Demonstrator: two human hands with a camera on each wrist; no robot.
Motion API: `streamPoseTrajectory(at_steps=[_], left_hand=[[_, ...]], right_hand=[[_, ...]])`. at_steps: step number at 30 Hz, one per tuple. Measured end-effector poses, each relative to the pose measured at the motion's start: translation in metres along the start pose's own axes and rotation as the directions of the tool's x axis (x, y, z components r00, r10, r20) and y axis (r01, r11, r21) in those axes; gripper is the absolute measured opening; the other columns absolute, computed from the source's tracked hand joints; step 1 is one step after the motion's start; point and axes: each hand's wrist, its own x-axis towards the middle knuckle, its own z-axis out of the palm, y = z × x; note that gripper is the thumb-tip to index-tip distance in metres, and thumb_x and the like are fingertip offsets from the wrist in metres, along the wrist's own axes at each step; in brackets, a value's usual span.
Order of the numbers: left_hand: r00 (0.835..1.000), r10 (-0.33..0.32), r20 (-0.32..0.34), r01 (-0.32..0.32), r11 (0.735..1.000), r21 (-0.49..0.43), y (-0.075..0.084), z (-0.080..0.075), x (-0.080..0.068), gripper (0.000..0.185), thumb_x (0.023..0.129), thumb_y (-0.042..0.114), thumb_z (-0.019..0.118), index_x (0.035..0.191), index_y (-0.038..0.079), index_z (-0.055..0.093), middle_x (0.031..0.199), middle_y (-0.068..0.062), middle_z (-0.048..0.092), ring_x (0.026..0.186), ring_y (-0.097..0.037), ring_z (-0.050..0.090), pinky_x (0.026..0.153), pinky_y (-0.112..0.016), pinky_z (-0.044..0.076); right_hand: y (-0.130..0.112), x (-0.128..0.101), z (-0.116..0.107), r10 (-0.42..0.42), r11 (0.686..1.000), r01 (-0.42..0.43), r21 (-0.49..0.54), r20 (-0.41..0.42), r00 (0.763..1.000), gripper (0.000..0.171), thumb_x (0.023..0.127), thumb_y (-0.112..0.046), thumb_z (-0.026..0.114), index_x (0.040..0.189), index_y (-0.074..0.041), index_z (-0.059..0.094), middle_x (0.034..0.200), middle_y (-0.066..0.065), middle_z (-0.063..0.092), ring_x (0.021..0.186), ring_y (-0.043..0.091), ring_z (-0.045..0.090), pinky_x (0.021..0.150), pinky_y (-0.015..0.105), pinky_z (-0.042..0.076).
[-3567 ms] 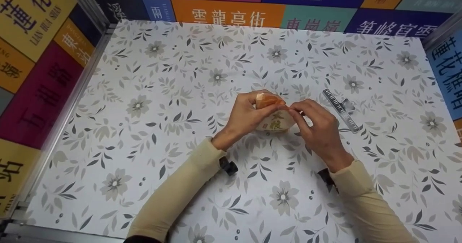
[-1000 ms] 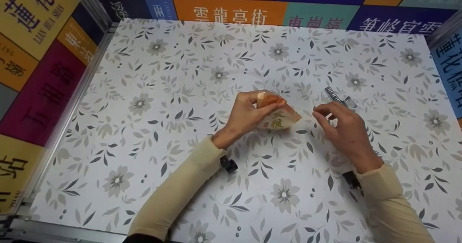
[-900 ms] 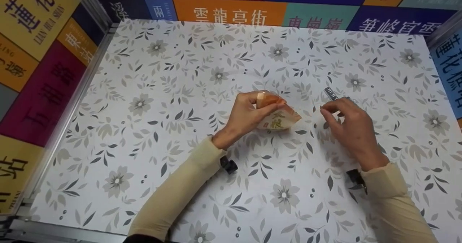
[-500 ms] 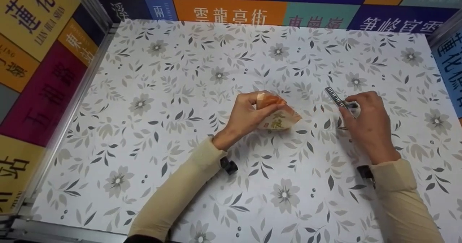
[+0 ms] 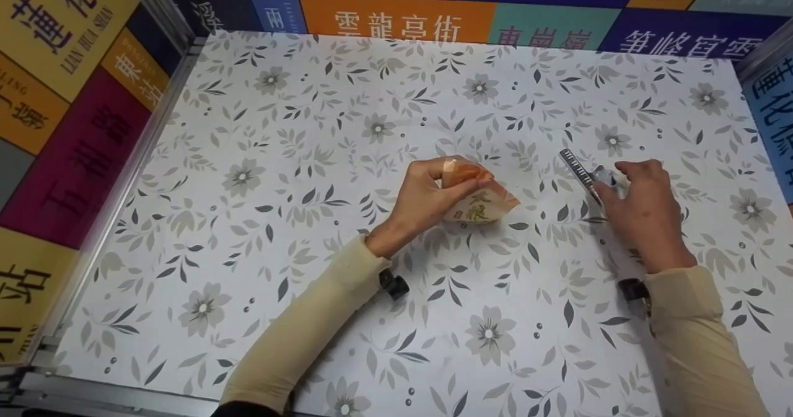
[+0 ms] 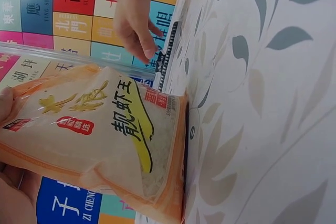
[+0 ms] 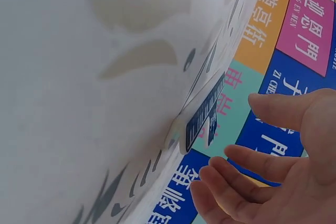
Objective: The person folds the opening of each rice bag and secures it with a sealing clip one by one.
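Gripping the snack bag (image 5: pixel 474 203), left hand (image 5: pixel 421 203); right hand (image 5: pixel 641 209) at clip (image 5: pixel 582 172).

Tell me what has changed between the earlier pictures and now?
The right hand let go of the snack bag and moved right to the clear sealing clip; its open fingers are at the clip, not yet gripping it. The left hand stayed gripping the bag's gathered top. The clip lies where it was.
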Motion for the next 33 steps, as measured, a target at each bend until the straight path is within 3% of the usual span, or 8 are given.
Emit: streamPoseTrajectory(at_steps=[4,16,23,33], left_hand=[[1.000,0.013,0.003,-0.013,1.000,-0.021,-0.001,0.001,0.001,0.015,0.089,0.005,0.081,0.101,-0.005,0.079,0.101,-0.021,0.080,0.091,-0.014,0.076,0.083,-0.028,0.062],[1.000,0.008,0.000,-0.008,1.000,-0.025,-0.002,0.002,0.000,0.017,0.089,0.006,0.082,0.102,-0.004,0.080,0.101,-0.020,0.080,0.090,-0.015,0.076,0.082,-0.028,0.062],[1.000,-0.005,-0.009,0.005,1.000,-0.023,-0.002,0.001,0.000,0.014,0.089,0.007,0.081,0.100,-0.003,0.080,0.099,-0.019,0.080,0.088,-0.009,0.073,0.081,-0.027,0.061],[1.000,-0.025,-0.005,0.025,0.999,-0.020,-0.002,0.001,-0.001,0.015,0.090,0.008,0.082,0.101,-0.002,0.080,0.100,-0.018,0.080,0.088,-0.009,0.073,0.082,-0.026,0.061]], right_hand=[[0.001,0.002,-0.001,0.006,1.000,-0.006,0.002,0.013,1.000,0.063,0.105,-0.041,0.059,0.147,0.007,0.051,0.143,0.032,0.046,0.132,0.051,0.047,0.098,0.070,0.042],[0.008,0.007,0.000,0.021,1.000,-0.021,-0.005,0.097,0.995,0.069,0.105,-0.048,0.055,0.146,0.007,0.048,0.135,0.030,0.048,0.121,0.048,0.050,0.098,0.067,0.042],[0.010,0.010,0.001,-0.006,1.000,0.007,-0.013,0.128,0.992,0.063,0.106,-0.039,0.058,0.142,0.011,0.048,0.124,0.029,0.048,0.110,0.044,0.049,0.094,0.065,0.042],[0.008,0.011,0.001,0.010,1.000,-0.010,-0.004,0.124,0.992,0.054,0.103,-0.030,0.066,0.136,0.010,0.049,0.124,0.030,0.049,0.106,0.043,0.050,0.088,0.059,0.042]])
